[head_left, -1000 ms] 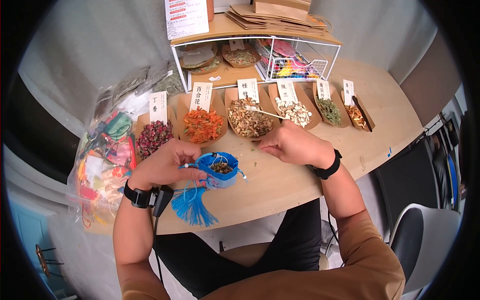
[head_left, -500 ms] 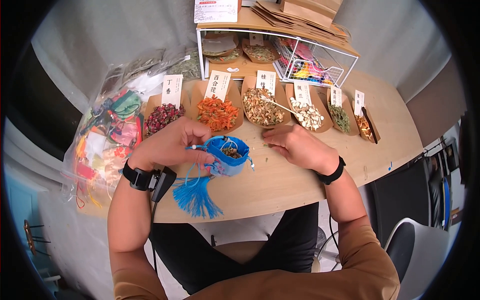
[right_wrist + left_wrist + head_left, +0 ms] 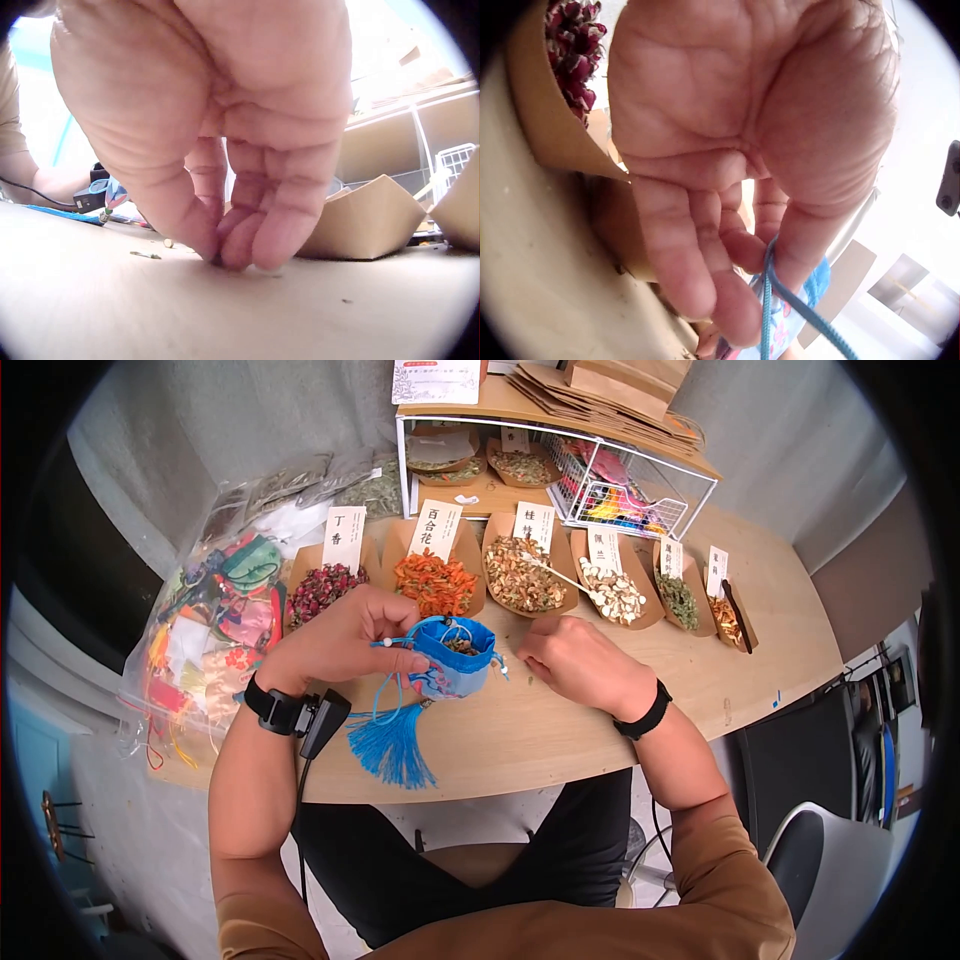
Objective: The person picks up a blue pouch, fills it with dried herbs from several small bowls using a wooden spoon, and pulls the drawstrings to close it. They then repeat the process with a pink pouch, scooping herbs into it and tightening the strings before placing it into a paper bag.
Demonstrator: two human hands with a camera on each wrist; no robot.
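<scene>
By its rim, my left hand (image 3: pixel 350 640) pinches a small blue drawstring pouch (image 3: pixel 462 678) between thumb and fingers. The pouch stands mouth up, with dried herbs (image 3: pixel 460 646) inside and a blue tassel (image 3: pixel 390 748) hanging below it. Its blue cord (image 3: pixel 766 319) loops past my thumb in the left wrist view. Just right of the pouch, my right hand (image 3: pixel 590 665) is down at the tabletop. The right wrist view shows thumb and fingertips pinched together on a dark crumb of dried herb (image 3: pixel 217 262), mostly hidden. Loose herb bits (image 3: pixel 146 255) lie beside them.
Paper trays hold rosebuds (image 3: pixel 325 595), orange petals (image 3: pixel 435 585), brown chips (image 3: pixel 522 585) and other herbs. A white spoon (image 3: pixel 562 574) bridges two trays. Bagged fabric pouches (image 3: pixel 215 650) lie left; a shelf (image 3: pixel 480 408) with paper bags (image 3: pixel 600 402) stands behind.
The view has shifted, so trays and shelf sit further right. My right hand has gone from a loose curl near the trays to a pinch on the tabletop. My left hand has kept the pouch.
</scene>
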